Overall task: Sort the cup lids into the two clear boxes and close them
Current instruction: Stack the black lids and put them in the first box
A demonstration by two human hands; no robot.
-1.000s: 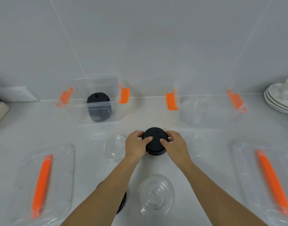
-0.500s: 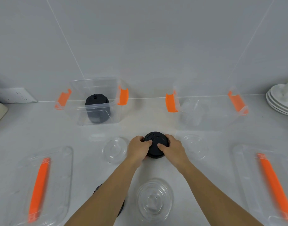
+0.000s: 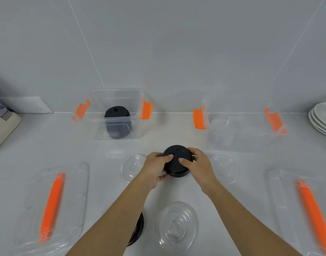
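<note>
— What are the hands doing?

— Both grip one stack of black lids [image 3: 177,164] at the middle of the white counter [image 3: 177,189]. The left hand [image 3: 155,168] wraps its left side with the thumb pressed on top; the right hand [image 3: 199,166] clasps the right side, thumb on top as well. Whether the stack rests on the counter or is lifted just off it cannot be told.

— And the boxes?

— Two clear boxes stand at the back, orange latches swung outward. The left box [image 3: 119,115] holds a dark stack of black lids [image 3: 117,122]; the right box [image 3: 239,126] holds clear lids [image 3: 221,130], hard to make out through the plastic.

— What else lies loose?

— A clear domed lid [image 3: 177,223] near the front, another black lid [image 3: 138,228] half hidden under the left forearm, and clear lids on either side of the hands — one left [image 3: 132,167], one right [image 3: 226,168]. The two box covers with orange handles lie flat, one far left [image 3: 55,206], one far right [image 3: 304,207].
</note>
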